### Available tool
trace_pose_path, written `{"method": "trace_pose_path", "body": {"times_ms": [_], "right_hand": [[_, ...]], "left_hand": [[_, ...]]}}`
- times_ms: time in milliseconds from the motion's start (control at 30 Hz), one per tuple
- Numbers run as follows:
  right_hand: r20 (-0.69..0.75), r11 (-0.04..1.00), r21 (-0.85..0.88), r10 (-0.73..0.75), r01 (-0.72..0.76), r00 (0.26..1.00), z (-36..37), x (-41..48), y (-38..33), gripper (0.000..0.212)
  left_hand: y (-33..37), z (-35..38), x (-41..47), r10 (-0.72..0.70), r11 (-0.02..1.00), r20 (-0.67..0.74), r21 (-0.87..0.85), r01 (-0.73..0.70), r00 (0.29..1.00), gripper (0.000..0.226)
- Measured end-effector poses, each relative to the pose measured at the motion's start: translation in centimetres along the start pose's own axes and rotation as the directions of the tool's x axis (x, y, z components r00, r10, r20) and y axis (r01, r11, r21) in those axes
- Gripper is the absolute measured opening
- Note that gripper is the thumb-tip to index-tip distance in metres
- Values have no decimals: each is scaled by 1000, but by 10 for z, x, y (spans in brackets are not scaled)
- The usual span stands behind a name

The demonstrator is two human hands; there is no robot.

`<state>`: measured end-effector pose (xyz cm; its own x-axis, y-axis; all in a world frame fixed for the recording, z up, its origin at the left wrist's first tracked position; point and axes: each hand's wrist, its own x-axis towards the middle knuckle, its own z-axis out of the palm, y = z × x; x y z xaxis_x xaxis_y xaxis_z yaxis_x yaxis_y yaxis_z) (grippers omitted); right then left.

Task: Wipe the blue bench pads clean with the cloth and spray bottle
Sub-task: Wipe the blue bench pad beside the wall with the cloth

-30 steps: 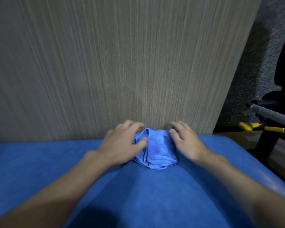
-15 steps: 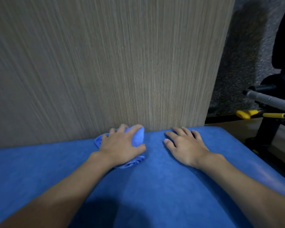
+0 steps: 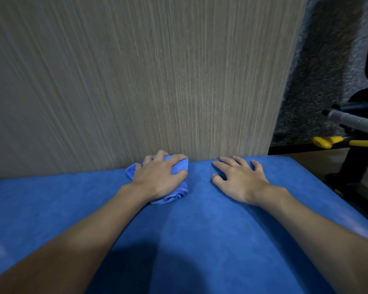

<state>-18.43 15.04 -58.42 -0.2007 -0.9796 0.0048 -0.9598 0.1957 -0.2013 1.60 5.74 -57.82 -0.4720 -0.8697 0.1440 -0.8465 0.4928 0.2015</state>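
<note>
Left hand (image 3: pixel 157 177) on top of the bunched blue cloth (image 3: pixel 174 195), fingers curled over the far edge, thumb hooked round the right side, so it grips the cloth and pins it down on the blue padded tabletop (image 3: pixel 200 240). The cloth sits at the far edge of the pad, touching or just about touching the wood-grain panel (image 3: pixel 136 81) that stands upright behind it. A corner of cloth pokes out left of the hand and folds bulge out under the wrist side. Right hand (image 3: pixel 240 179) lies palm down and flat on the bare pad just right of the cloth, not touching it, fingers straight and spread, holding nothing, fingertips near the panel's base. Both forearms are bare and reach in from the bottom corners. A dark shadow lies on the pad at bottom centre. Off the right end of the pad: a grey bar (image 3: pixel 353 122), a yellow-handled part (image 3: pixel 327 141) below it, a black stand (image 3: pixel 357 164) on the floor, and a dark speckled wall (image 3: pixel 319 71) behind; the details there are blurry.
</note>
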Motion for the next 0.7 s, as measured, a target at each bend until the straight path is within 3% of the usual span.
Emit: {"method": "trace_pose_path", "body": {"times_ms": [100, 233, 333, 467, 567, 700], "right_hand": [[-25, 999, -21, 47, -48, 999, -7, 4, -16, 52], [-147, 995, 53, -81, 90, 986, -1, 14, -73, 52], [-69, 986, 84, -137, 142, 988, 15, 21, -108, 56], [25, 989, -33, -144, 145, 989, 28, 24, -121, 56], [10, 991, -39, -124, 124, 992, 28, 23, -122, 57], [4, 994, -57, -88, 88, 996, 26, 21, -125, 56]], "left_hand": [[-23, -5, -3, -3, 1000, 2, 9, 3, 1000, 48], [-64, -14, -12, -32, 999, -13, 19, 32, 999, 50], [-101, -25, -21, -63, 997, -12, 34, 63, 998, 50], [-134, -34, -28, -108, 994, -2, 22, 108, 994, 53], [-119, -28, -23, -34, 999, -7, -4, 34, 999, 63], [-115, -25, -19, 26, 1000, -57, 0, -26, 998, 47]]}}
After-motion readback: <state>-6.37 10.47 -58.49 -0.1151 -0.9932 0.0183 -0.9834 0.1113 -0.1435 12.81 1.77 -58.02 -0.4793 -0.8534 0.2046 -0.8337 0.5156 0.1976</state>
